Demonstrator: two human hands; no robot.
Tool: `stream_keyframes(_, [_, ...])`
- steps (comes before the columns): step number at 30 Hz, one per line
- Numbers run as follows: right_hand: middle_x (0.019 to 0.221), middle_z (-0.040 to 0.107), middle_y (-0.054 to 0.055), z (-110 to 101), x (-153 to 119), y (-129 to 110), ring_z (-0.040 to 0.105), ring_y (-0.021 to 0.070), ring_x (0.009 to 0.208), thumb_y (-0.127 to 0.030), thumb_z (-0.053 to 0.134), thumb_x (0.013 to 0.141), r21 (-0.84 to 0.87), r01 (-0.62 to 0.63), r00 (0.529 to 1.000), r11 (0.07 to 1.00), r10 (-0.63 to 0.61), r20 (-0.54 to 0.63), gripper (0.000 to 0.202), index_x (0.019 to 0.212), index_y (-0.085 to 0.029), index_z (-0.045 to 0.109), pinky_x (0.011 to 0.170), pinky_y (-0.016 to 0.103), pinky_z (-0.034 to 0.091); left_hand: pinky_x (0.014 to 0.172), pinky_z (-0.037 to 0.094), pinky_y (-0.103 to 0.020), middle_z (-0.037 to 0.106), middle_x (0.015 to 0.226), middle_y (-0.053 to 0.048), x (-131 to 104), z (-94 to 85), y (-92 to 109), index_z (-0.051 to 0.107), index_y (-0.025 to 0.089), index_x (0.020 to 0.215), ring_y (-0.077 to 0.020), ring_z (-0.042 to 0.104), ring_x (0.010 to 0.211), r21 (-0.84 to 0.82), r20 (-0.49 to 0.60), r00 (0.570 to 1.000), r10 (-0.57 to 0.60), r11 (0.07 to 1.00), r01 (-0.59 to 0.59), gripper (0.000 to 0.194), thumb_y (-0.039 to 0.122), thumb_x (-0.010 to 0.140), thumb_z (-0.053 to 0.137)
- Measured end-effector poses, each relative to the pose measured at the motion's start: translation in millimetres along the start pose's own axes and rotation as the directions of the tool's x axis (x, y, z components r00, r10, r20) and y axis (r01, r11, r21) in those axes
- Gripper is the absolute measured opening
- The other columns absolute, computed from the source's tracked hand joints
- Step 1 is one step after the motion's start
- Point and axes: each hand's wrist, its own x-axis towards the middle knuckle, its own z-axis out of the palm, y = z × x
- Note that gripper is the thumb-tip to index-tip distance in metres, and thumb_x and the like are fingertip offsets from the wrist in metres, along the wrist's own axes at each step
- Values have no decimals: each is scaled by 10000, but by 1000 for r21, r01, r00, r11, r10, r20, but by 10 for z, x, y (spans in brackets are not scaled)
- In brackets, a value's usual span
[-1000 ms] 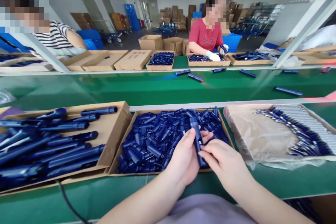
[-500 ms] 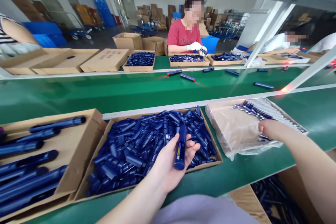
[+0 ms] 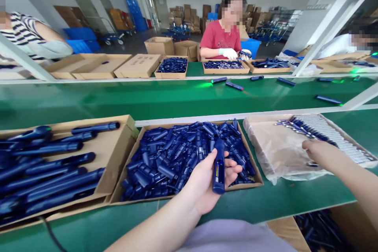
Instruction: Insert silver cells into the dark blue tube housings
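My left hand (image 3: 202,185) is palm up, its fingers and thumb wrapped round a dark blue tube (image 3: 218,183). The tube stands nearly upright in my grip, and a long slot in its side shows a small coloured strip. Behind it is a shallow cardboard tray (image 3: 261,181) heaped with short blue plastic pieces (image 3: 168,165). My right hand (image 3: 320,152) reaches low over a plastic-lined tray (image 3: 262,149) of thin silver rods (image 3: 327,128). Its fingers are drawn together, and whatever they may pinch is hidden. A short rod (image 3: 312,164) lies just below them.
At left, another cardboard box (image 3: 118,165) holds longer blue tubes (image 3: 59,183). Lit blue tubes (image 3: 234,86) lie on the green belt (image 3: 165,100) beyond a white rail (image 3: 189,120). Across it, a gloved co-worker (image 3: 223,39) handles a blue piece. White posts (image 3: 327,31) slant at right.
The view has swung left, so everything sits further right. Glowing tube lights have turned from red to mostly green. My left hand keeps the tube; my right hand stays over the rod tray.
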Motion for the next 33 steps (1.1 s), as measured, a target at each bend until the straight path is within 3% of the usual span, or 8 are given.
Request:
stream_keyframes(5, [1043,626,57,-121,-387,-1426,624,209,878,-427,602,931,435,162,986,886,-157,-47,236,1006,-221,688,716,266,529,804,560,-283,628,1090,-121,-1,-20,-36,504,146,1201,-233,658,1011,6,33,998,52,999,-52,445,453,879,526])
stream_keyframes(8, [1089,599,55,-3,-625,-2314,596,193,991,-356,554,998,726,299,939,619,-327,-108,193,959,-201,662,848,267,525,712,538,-244,618,1133,-130,-9,-35,-49,501,150,1213,-199,669,916,44,69,991,113,992,-116,454,461,883,516])
stream_keyframes(11, [1067,599,28,161,-682,-2724,575,173,1048,-239,528,992,728,360,910,583,-390,-139,126,935,-201,634,908,256,496,668,505,-208,624,1103,-130,-30,-69,-56,527,134,1201,-147,653,819,76,44,981,191,978,-194,446,439,875,537])
stream_keyframes(15, [1107,573,43,275,-642,-2756,553,177,1077,-227,457,1036,603,456,875,654,-454,-169,187,998,-189,635,936,273,483,789,518,-225,632,1047,-114,-66,-142,-42,542,126,1181,-117,638,832,57,16,971,238,970,-238,416,405,873,554])
stream_keyframes(20, [1206,492,163,313,-673,-2760,485,290,1121,-348,329,1095,244,762,648,600,-717,-258,410,1286,-65,557,920,434,482,853,524,-264,633,1059,-122,-102,-208,24,530,132,1183,-128,640,861,18,-5,965,261,965,-261,433,432,871,553])
stream_keyframes(22, [1219,477,173,343,-691,-2793,469,305,1126,-371,308,1097,232,789,614,569,-740,-275,441,1273,-55,560,912,461,476,870,525,-267,632,1080,-122,-119,-221,46,529,134,1163,-130,643,876,16,-2,956,292,956,-292,420,434,869,556])
stream_keyframes(29, [1323,419,148,401,-686,-2809,388,296,1251,-370,296,1099,367,754,645,545,-720,-256,411,1332,-128,532,1032,467,408,881,536,-276,627,1114,-127,-148,-234,94,533,135,1150,-146,652,930,40,-51,937,345,938,-344,397,412,868,565])
stream_keyframes(33, [1291,456,105,407,-319,-2597,450,235,1201,-274,365,1070,435,643,759,630,-601,-251,287,1264,-179,554,1020,399,437,837,552,-284,613,1156,-108,-138,-203,195,527,166,1183,-177,651,992,38,-52,935,351,936,-350,424,432,855,574])
